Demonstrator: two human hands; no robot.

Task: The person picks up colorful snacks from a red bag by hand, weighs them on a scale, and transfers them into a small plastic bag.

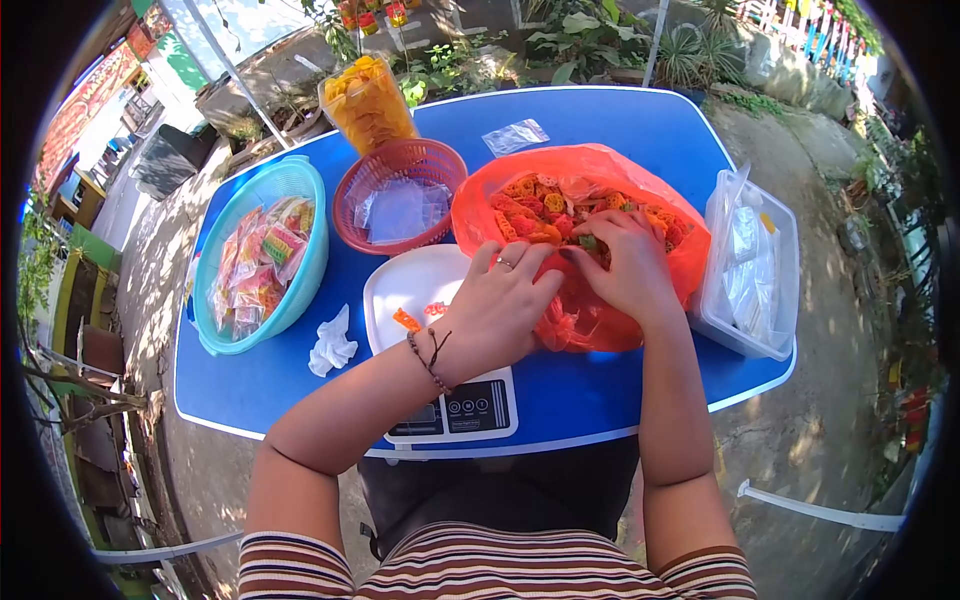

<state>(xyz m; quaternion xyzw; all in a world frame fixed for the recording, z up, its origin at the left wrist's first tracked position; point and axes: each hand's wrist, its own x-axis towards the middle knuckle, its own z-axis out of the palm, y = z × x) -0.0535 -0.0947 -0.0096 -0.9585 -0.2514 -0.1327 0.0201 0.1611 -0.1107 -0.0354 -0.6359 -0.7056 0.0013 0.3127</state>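
Outdoor blue worktop (620,120). Orange bag (600,160) of crackers (530,205): twelve o'clock from both hands, long axis nine-to-three. Left hand (500,300) clamped on the near rim; right hand (622,265) deeper in, fingers among crackers, grip unclear.

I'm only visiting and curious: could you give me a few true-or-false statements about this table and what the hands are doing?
1. Both the left hand and the right hand are at the orange bag of coloured snacks. True.
2. The white tray on the scale is heaped full. False: only a few pieces lie on it.
3. The teal basket holds filled packets. True.
4. The red basket is full of yellow snacks. False: it holds clear plastic bags; the yellow snacks are in the clear container behind it.
5. The left wrist wears a beaded bracelet. True.
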